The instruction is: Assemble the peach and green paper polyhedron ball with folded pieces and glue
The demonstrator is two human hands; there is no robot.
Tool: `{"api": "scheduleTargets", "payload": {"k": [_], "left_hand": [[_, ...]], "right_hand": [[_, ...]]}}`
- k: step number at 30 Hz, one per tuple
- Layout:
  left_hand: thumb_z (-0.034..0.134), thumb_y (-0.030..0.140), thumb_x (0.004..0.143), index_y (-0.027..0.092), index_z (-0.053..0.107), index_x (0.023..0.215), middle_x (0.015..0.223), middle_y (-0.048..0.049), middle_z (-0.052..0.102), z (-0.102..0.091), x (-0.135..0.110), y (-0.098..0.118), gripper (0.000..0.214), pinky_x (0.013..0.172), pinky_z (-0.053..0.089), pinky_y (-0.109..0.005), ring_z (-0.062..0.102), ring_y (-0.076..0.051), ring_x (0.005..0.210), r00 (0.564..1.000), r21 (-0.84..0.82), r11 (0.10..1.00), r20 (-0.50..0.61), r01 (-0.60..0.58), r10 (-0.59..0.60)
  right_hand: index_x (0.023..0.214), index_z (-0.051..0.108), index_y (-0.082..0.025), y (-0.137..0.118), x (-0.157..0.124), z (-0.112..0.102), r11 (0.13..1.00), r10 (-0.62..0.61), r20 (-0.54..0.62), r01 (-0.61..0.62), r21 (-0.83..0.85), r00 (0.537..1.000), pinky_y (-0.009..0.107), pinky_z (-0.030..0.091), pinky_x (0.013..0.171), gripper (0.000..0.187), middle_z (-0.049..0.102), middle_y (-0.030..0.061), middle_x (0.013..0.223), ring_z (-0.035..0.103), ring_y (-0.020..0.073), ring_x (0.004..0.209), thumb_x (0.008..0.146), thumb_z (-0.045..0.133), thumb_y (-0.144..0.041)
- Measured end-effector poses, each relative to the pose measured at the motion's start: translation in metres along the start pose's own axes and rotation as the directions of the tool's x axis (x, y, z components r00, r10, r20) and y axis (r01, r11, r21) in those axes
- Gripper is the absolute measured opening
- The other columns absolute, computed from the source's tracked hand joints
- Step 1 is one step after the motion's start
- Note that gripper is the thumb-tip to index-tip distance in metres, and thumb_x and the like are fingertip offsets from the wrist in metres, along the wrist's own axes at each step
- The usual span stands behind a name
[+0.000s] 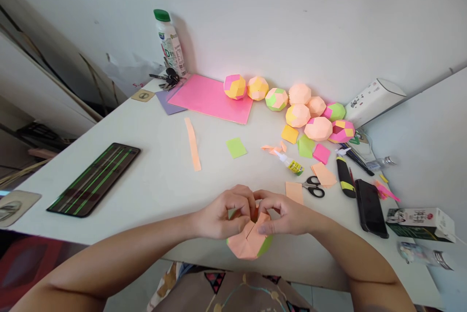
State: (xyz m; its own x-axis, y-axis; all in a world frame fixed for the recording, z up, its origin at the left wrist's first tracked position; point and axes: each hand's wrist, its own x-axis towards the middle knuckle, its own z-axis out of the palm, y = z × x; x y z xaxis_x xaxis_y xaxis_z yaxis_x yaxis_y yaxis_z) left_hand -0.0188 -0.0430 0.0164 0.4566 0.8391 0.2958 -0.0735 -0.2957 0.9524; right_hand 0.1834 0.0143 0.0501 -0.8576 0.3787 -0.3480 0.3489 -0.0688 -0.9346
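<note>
Table edge [204, 259] near paper ball [244, 248] in both hands [228, 211] [282, 212]

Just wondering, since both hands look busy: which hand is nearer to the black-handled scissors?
Right. The right hand, on the peach-and-green paper ball, is left of the black-handled scissors and nearer the body; the left hand is farther left.

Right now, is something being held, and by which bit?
Yes, a peach-and-green paper ball, by the paper edges around its opening: left grip on the left side, right grip on the right.
</note>
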Motion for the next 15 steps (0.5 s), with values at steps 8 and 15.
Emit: {"api": "scheduleTargets", "payload": {"k": [8, 15], "left_hand": [[0.053, 0.013, 0.078, 0.018, 0.049, 0.058, 0.071, -0.0043, 0.059, 0.0001, 0.0, 0.0016, 0.021, 0.073, 0.047, -0.032, 0.054, -0.017, 0.076, 1.0, 0.011, 1.0, 0.012, 0.0, 0.0], [0.054, 0.014, 0.077, 0.019, 0.044, 0.056, 0.071, -0.0054, 0.061, 0.0005, -0.0004, 0.0011, 0.024, 0.072, 0.047, -0.033, 0.054, -0.018, 0.076, 1.0, 0.037, 0.999, 0.005, -0.024, 0.023]], "right_hand": [[0.073, 0.059, -0.018, -0.0001, -0.0004, -0.0006, 1.0, -0.007, 0.01, 0.007, -0.02, 1.0, 0.036, 0.04, 0.096, 0.019, 0.052, 0.0044, 0.112, 0.054, 0.0202, 0.105, 0.074, 0.072, -0.031], [0.073, 0.061, -0.018, -0.0015, -0.001, -0.001, 0.999, -0.012, 0.016, 0.013, -0.051, 1.0, 0.037, 0.039, 0.097, 0.018, 0.053, 0.0049, 0.114, 0.052, 0.0215, 0.11, 0.074, 0.073, -0.031]]}}
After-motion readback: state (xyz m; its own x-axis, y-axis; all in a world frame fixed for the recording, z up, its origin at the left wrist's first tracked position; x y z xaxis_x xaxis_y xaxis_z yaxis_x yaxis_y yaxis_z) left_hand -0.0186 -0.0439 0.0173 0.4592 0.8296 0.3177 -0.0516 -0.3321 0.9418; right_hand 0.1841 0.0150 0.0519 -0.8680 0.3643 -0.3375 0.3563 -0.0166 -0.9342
